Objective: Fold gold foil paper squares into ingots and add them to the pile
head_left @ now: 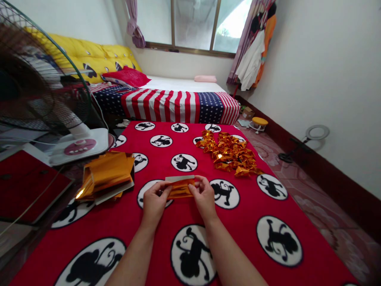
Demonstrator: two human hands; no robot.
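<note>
Between my two hands is a sheet of gold foil paper [180, 189], partly folded, with a pale grey strip along its far edge. My left hand [155, 200] pinches its left end between thumb and fingers. At the right end, my right hand [204, 197] pinches it the same way. A stack of flat gold foil paper [108, 172] lies to the left, some sheets showing pale backs. Off to the far right is a heap of folded gold paper ingots [233, 153].
The red cloth [238, 234] with monkey prints covers the surface under my hands. A caged fan [80, 145] stands at left, beside a dark red box [28, 184]. Beyond is a bed [166, 105]. A yellow stool [259, 121] and a ring light [317, 132] stand on the right floor.
</note>
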